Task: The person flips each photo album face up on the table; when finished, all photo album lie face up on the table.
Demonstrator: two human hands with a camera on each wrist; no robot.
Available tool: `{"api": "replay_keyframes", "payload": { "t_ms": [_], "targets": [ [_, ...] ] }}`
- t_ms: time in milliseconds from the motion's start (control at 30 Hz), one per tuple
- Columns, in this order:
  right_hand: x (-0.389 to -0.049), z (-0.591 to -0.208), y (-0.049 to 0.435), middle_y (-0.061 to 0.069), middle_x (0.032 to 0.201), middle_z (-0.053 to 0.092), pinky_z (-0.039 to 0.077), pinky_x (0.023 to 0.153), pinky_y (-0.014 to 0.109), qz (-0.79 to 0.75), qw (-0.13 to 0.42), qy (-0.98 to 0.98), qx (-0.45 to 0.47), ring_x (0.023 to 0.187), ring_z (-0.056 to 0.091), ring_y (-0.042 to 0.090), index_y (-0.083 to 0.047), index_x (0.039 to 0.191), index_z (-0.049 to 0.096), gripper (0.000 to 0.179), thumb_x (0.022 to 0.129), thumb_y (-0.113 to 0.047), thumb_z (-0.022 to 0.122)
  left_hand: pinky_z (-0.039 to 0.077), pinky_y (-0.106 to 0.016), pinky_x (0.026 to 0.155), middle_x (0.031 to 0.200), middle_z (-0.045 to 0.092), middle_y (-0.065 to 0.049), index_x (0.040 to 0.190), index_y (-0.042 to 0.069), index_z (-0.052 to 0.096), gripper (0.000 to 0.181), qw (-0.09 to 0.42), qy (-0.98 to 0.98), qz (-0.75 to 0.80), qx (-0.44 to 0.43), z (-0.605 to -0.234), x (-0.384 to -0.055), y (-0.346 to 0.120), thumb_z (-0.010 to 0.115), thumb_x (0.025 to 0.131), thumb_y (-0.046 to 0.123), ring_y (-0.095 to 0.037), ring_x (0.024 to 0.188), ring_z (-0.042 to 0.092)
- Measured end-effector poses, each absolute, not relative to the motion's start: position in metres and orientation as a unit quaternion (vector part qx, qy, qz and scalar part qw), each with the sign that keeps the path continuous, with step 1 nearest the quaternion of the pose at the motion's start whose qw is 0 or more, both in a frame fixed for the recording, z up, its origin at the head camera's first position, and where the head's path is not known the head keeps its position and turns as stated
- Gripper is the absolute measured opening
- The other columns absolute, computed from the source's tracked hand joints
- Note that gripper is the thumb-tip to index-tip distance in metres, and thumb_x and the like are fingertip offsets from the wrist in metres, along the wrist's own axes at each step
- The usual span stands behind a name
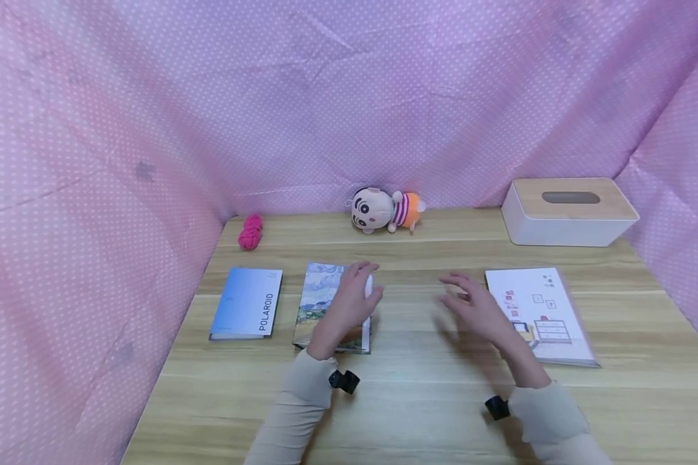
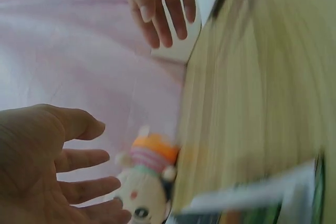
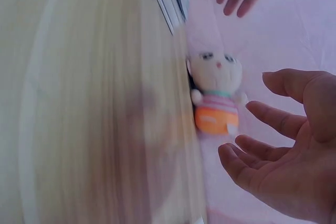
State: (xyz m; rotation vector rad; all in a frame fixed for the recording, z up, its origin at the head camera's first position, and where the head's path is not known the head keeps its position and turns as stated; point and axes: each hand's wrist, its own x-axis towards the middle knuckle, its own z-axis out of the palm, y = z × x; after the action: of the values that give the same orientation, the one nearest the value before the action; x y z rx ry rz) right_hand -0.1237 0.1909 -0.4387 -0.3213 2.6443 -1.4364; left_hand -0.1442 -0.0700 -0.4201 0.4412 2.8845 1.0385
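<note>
Nothing is gripped by the left hand (image 1: 351, 301) or right hand (image 1: 475, 312), held apart over the tabletop (image 1: 413, 407) with fingers (image 3: 278, 120) spread, slightly bent; handling is judged not yet begun. Left of and nearer than the doll (image 1: 373, 210), a picture-covered book (image 1: 320, 290) is partly hidden by the left hand. Right of the doll, a white folder (image 1: 538, 290) and tissue box (image 1: 564, 228) are seen; left, pink yarn (image 1: 250, 234) and a blue album (image 1: 243, 300).

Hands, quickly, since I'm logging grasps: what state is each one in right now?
Left hand: open, fingers apart, holding nothing.
Right hand: open, fingers loosely bent, holding nothing.
</note>
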Motion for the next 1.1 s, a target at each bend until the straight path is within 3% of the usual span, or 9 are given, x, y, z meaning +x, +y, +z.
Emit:
{"api": "replay_keyframes", "payload": {
  "t_ms": [367, 567, 733, 867, 1100],
  "targets": [
    [-0.114, -0.431, 0.244, 0.029, 0.144, 0.036, 0.041, 0.099, 0.059, -0.44, 0.002, 0.894, -0.082, 0.129, 0.039, 0.048, 0.003, 0.132, 0.051, 0.044, 0.096, -0.021, 0.058, 0.047, -0.032, 0.099, 0.14, 0.048, -0.008, 0.146, 0.012, 0.037, 0.057, 0.118, 0.884, 0.417, 0.174, -0.438, -0.145, -0.009, 0.059, 0.095, 0.025, -0.022, 0.123, 0.052],
    [-0.112, -0.433, 0.273, 0.035, 0.142, 0.034, 0.04, 0.096, 0.063, -0.414, -0.009, 0.908, -0.068, 0.125, 0.039, 0.053, 0.005, 0.131, 0.051, 0.045, 0.096, -0.022, 0.059, 0.048, -0.029, 0.098, 0.138, 0.051, -0.006, 0.147, 0.01, 0.035, 0.059, 0.152, 0.873, 0.424, 0.185, -0.451, -0.148, 0.019, 0.058, 0.095, 0.029, -0.02, 0.119, 0.055],
    [-0.11, -0.434, 0.299, 0.039, 0.141, 0.033, 0.027, 0.098, 0.072, -0.385, -0.021, 0.921, -0.058, 0.129, 0.028, 0.058, 0.006, 0.132, 0.049, 0.049, 0.095, -0.025, 0.06, 0.047, -0.028, 0.098, 0.134, 0.053, -0.005, 0.147, 0.009, 0.035, 0.062, 0.16, 0.878, 0.41, 0.187, -0.46, -0.152, 0.039, 0.059, 0.094, 0.03, -0.016, 0.117, 0.055],
    [-0.106, -0.436, 0.319, 0.041, 0.141, 0.029, 0.02, 0.099, 0.074, -0.369, -0.019, 0.928, -0.04, 0.129, 0.023, 0.061, 0.008, 0.135, 0.044, 0.055, 0.095, -0.027, 0.059, 0.046, -0.027, 0.099, 0.129, 0.056, -0.006, 0.144, 0.008, 0.038, 0.06, 0.161, 0.88, 0.404, 0.19, -0.465, -0.154, 0.054, 0.061, 0.094, 0.031, -0.014, 0.114, 0.054],
    [-0.099, -0.448, 0.346, 0.043, 0.141, 0.026, 0.024, 0.095, 0.074, -0.348, 0.015, 0.937, -0.006, 0.127, 0.023, 0.063, 0.012, 0.141, 0.032, 0.066, 0.096, -0.031, 0.056, 0.048, -0.023, 0.096, 0.136, 0.054, -0.001, 0.147, 0.016, 0.035, 0.065, 0.203, 0.867, 0.42, 0.174, -0.471, -0.145, 0.084, 0.062, 0.092, 0.035, -0.01, 0.117, 0.057]
  ]
}}
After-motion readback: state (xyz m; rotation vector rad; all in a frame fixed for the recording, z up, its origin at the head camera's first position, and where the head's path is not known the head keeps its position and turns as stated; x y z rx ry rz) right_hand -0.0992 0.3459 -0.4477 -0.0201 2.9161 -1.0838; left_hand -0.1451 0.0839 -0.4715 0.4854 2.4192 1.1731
